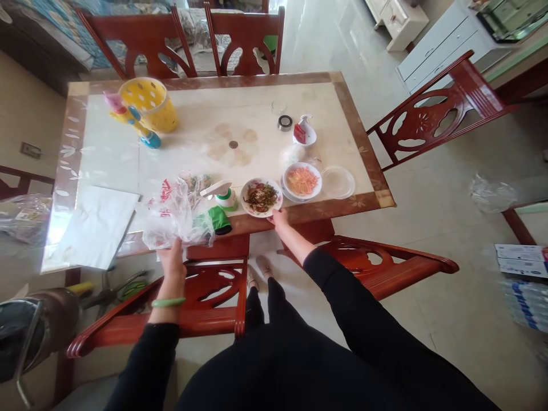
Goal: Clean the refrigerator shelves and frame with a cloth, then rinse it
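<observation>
My left hand [172, 262], with a pale green bangle at its wrist, is at the near table edge. It grips a clear plastic bag [171, 220] with red print, which hides most of the fingers. My right hand [280, 219] pinches the near rim of a patterned plate [279, 201] holding dark, chopped food [260, 197]. Between the bag and the plate stand a white-and-green bottle [226, 198] and a bright green cloth item [220, 219]. Just right of the plate, a white bowl [318, 188] contains orange-pink shreds [302, 180].
A round clear lid [338, 182], a small white dish [309, 138] with a red packet and a tape roll [285, 123] are on the right. At the left are a yellow basket [166, 117], a colourful toy [149, 138] and white sheets [98, 225]. Wooden chairs [214, 328] surround the table.
</observation>
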Tool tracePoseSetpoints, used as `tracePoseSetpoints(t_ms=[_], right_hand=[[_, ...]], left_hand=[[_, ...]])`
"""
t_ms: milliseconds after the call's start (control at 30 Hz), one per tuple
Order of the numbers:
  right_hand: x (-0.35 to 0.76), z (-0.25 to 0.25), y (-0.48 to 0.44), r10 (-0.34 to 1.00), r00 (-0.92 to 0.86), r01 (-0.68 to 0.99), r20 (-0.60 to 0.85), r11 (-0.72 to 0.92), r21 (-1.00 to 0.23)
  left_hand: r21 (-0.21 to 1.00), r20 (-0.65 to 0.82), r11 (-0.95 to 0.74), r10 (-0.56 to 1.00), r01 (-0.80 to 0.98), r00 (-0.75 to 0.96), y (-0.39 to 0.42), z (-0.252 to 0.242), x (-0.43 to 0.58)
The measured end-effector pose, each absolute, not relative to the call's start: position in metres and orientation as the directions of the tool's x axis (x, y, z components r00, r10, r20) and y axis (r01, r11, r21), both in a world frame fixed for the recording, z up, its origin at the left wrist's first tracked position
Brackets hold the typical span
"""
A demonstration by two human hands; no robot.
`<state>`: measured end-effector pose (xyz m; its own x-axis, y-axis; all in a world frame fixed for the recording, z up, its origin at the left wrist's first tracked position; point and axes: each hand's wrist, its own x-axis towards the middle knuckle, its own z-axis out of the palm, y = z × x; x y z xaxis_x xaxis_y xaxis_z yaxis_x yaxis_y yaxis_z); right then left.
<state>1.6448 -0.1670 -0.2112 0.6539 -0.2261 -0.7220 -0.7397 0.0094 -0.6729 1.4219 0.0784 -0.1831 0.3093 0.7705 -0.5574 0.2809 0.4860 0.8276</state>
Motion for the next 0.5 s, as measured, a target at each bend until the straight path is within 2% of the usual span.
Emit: tracePoseSetpoints(t_ms=[133,233,367,500], right_hand=[[1.645,-0.199,-0.197,-0.161,0.639,-0.761,-0.752,0.008,-0.648],[1.662,-0.190,-0.226,-0.216,0.661,-0.730,-0.719,0.039,-0.683],[1.696,-0.181,-0.256,-0.288,0.684,-0.679,-0.670,0.085,-0.729],[1.714,-0.182,-0.267,-0.298,0.681,-0.674,-0.668,0.101,-0.732]], left_hand=[[0.682,-0.731,0.682,0.639,0.265,0.238,0.040,-0.171,1.406],[0.569,-0.816,0.775,0.490,0.275,0.307,0.002,-0.165,1.406],[0.494,-0.815,0.809,0.304,0.318,0.493,-0.047,-0.154,1.422],[0.488,-0.778,0.790,0.200,0.372,0.596,-0.078,-0.150,1.449]])
